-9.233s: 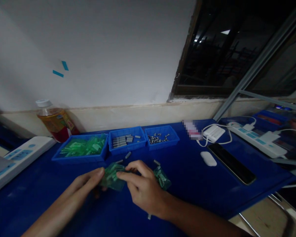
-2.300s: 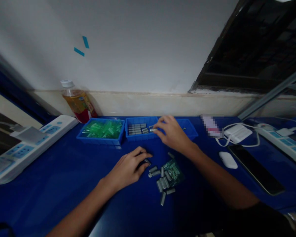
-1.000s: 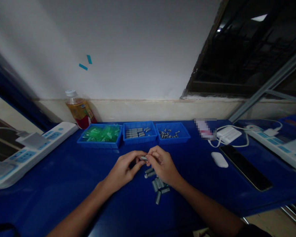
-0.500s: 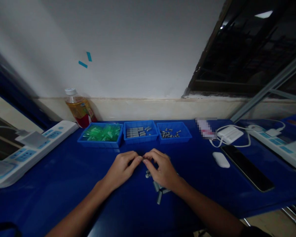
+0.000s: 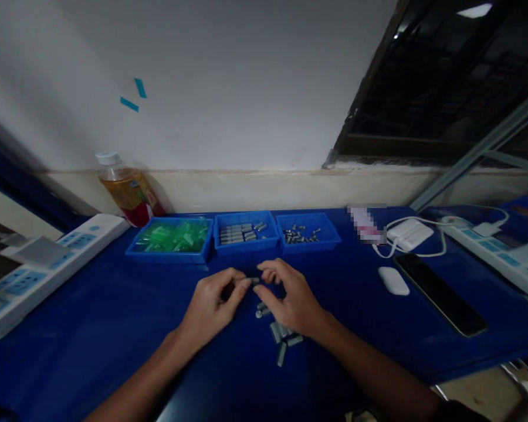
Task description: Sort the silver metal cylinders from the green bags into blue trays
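My left hand [image 5: 215,302] pinches a small grey metal standoff [image 5: 254,281] between thumb and index finger, and its free end points right. My right hand [image 5: 290,299] has thumb and index finger apart around that end, with nothing gripped; its other fingers curl inward. Beneath and beside the right hand, several loose grey metal standoffs [image 5: 281,354] lie on the blue table [image 5: 229,369], partly covered by the hand. One piece [image 5: 259,314] near the right thumb shows a bright round end.
Three blue trays stand along the wall: one with green plastic pieces [image 5: 176,235], one with standoffs [image 5: 232,234], one with small screws [image 5: 300,235]. A drink bottle [image 5: 127,190] and power strip [image 5: 57,269] are left. A phone [image 5: 440,296], white case [image 5: 393,281] and cables lie right.
My right thumb and index finger have parted from the left fingertips, and the standoff now shows between the hands. The camera view has shifted slightly.
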### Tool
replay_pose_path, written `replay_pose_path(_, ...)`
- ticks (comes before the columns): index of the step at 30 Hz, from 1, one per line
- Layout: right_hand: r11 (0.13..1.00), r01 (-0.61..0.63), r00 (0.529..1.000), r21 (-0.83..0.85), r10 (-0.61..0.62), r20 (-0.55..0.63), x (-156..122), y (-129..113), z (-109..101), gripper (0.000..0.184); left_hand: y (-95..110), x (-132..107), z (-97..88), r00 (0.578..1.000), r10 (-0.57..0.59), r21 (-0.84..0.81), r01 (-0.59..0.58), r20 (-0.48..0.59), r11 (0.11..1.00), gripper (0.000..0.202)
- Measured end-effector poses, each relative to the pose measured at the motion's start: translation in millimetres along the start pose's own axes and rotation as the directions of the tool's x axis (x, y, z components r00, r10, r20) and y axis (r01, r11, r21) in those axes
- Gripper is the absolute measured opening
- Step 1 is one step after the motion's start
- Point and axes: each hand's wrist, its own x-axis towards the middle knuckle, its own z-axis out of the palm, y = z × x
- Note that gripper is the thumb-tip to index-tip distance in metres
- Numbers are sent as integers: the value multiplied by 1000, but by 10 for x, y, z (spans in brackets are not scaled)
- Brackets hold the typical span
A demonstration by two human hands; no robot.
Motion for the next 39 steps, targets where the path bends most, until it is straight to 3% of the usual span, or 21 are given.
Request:
replay_pose_path(3,980,124,988,-157,-107,111,-10,3,-33,18,-4,13,24,998,-45,-36,47,39,998,32)
replay_pose_path(7,884,244,955,-398,-149,255,15,-56,-72,12,0,19,49,996,-49,-71,55,75,996,38)
replay_pose_path(11,823,276,956,-497,-183,229,321,34,-220,14,6,7,69,990,-42,-68,52,135,996,32)
replay_pose_path(13,786,223,972,-576,-138,189,596,172,-313,15,10,-9,84,977,-19,5,18,213,1000,31)
replay_pose_path(15,742,208,968,-637,-64,242,882,333,-366,13,12,-25,99,957,25,109,-59,288,992,39)
replay_pose_path(19,650,199,902,-734,171,396,1285,557,-304,8,-28,-31,102,933,78,199,-156,352,967,28)
replay_pose_path(21,614,201,894,-763,203,398,1381,584,-247,8,-71,-14,93,933,74,179,-145,351,973,17)
replay_pose_path(23,592,199,915,-781,173,364,1413,569,-231,13,-115,6,82,939,65,156,-124,337,980,12)
replay_pose_path(27,674,117,983,-730,27,182,1196,473,-312,20,-149,17,70,948,59,128,-103,312,986,11)
replay_pose_path(32,866,135,990,-481,-136,34,409,251,-228,11,-100,28,45,984,8,-7,-7,176,1000,12)
replay_pose_path(35,904,198,980,-378,-184,74,60,94,-71,12,-89,60,39,988,-90,-246,118,123,962,21)
replay_pose_path(39,898,266,959,-351,-210,189,-8,-37,49,21,-107,86,68,977,-142,-593,211,162,777,27)
